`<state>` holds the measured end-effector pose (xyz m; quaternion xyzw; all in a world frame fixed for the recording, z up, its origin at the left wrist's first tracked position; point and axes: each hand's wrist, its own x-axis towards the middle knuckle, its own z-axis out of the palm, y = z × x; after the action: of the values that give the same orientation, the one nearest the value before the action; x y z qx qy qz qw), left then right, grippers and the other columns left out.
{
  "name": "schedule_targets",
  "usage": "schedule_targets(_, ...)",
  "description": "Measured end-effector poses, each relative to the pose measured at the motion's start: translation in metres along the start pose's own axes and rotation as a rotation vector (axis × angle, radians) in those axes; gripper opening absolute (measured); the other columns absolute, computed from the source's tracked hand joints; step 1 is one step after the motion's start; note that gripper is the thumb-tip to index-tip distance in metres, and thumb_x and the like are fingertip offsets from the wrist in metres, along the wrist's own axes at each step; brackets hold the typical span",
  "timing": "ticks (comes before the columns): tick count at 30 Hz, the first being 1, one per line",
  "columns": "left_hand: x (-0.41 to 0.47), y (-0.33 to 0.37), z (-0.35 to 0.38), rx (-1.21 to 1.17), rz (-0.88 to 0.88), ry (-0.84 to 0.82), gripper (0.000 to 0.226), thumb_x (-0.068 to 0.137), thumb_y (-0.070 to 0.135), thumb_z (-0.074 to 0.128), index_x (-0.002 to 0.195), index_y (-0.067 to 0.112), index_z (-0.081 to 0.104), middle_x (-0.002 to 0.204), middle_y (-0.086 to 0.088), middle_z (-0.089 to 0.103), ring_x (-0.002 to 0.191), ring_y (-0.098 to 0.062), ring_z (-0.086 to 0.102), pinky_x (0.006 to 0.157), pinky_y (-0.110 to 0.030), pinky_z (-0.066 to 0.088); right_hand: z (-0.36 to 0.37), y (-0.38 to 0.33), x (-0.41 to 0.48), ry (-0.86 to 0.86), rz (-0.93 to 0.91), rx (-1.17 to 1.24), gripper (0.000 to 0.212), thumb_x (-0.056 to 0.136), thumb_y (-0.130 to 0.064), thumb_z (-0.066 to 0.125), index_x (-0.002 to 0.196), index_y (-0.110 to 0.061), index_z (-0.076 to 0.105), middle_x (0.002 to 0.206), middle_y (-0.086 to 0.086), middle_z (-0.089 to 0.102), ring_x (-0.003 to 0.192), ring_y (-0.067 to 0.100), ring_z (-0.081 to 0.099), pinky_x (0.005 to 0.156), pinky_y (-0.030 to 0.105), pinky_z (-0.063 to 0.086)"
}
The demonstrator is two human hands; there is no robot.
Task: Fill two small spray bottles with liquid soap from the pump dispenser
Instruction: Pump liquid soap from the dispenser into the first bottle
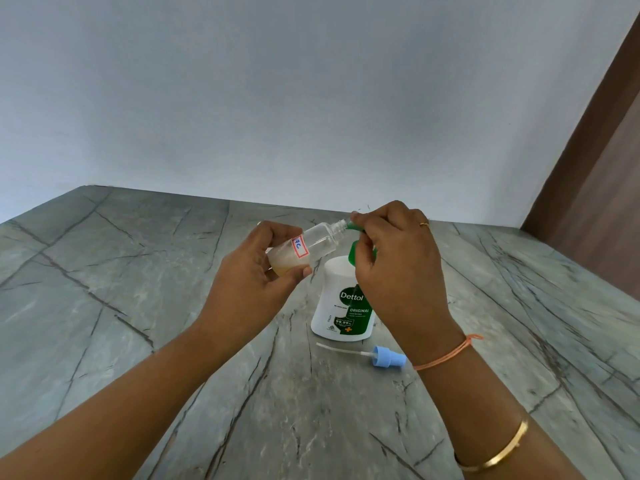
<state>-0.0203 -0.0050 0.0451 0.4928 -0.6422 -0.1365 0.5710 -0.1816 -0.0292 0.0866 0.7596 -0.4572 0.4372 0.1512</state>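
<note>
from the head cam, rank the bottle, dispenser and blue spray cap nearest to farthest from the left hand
1. The bottle, held in the left hand, its mouth tilted toward the pump.
2. The dispenser, standing on the table to the hand's right.
3. The spray cap, lying on the table in front of the dispenser, nearer the person.

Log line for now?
left hand: holds tilted spray bottle; right hand: grips pump dispenser; fill: partial; spray cap: on table

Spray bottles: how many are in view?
1. The spray bottle is tilted in the left hand, its mouth at the dispenser's green spout. A second one isn't in view.
</note>
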Motion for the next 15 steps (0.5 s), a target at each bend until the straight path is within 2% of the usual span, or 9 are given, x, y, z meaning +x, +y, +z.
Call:
schedule_targets(3,-0.0004,0.0016,0.0003,0.009,-0.001,0.001,0.036,0.073,0.028,0.072,0.094,0.044,0.049,0.097,0.026,0.057,0.081,0.001,0.063,0.063,-0.013,0.052,-0.0035,-0.0013,0.0024,-0.039,-0.012,-0.031,0.025,0.081,0.001,0.060,0.104,-0.003,0.067,0.092,0.012,0.060,0.090,0.029,0.053,0.072,0.027,0.038)
schedule_targets(7,-0.0010,0.0020,0.0010,0.003,0.003,-0.007,0.036,0.073,0.026,0.072,0.094,0.043,0.049,0.099,0.024,0.058,0.083,-0.003,0.063,0.066,-0.014,0.053,-0.0027,-0.0009,0.0038,-0.076,-0.016,-0.066,0.028,0.082,0.002,0.057,0.108,-0.004,0.065,0.095,0.012,0.059,0.092,0.028,0.051,0.072,0.027,0.037)
schedule_targets(11,-0.0014,0.0013,0.0010,-0.019,0.008,0.004,0.036,0.073,0.027,0.073,0.095,0.043,0.050,0.097,0.025,0.059,0.083,0.004,0.062,0.063,-0.010,0.050,0.0006,-0.0037,-0.0012,0.017,-0.043,-0.053,0.027,0.071,0.009,0.065,0.097,0.001,0.069,0.084,0.016,0.060,0.080,0.035,0.056,0.066,0.034,0.046)
schedule_targets(15,-0.0019,-0.0008,0.0014,-0.005,-0.008,0.003,0.035,0.072,0.030,0.072,0.095,0.044,0.049,0.097,0.026,0.058,0.080,0.005,0.061,0.061,-0.010,0.050,0.0061,-0.0038,-0.0042,0.025,-0.051,-0.072,0.027,0.069,0.007,0.067,0.096,0.003,0.068,0.084,0.017,0.062,0.080,0.036,0.057,0.067,0.036,0.048)
